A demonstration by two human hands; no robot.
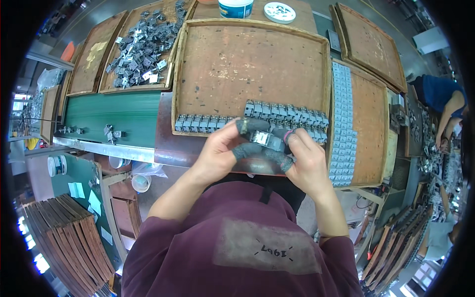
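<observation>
In front of my chest, both hands hold a small shiny metal part (266,140) between dark, worn finger covers. My left hand (217,151) pinches its left end with thumb and fingers. From the other side, my right hand (306,154) grips the right end, its fingers bent round it. The exact kind of the part is partly hidden by the fingers. Just beyond my hands is a shallow wooden tray (252,59). Along its near edge stand rows of small grey metal assemblies (203,122), with a denser block (289,114) at the right.
A heap of loose metal parts (146,47) fills a tray at far left. A green conveyor belt (128,101) carries a few pieces. Right, another tray holds grey blocks (342,114). Far back are a bucket (236,9) and a white lid (280,13). A person (440,94) works at far right.
</observation>
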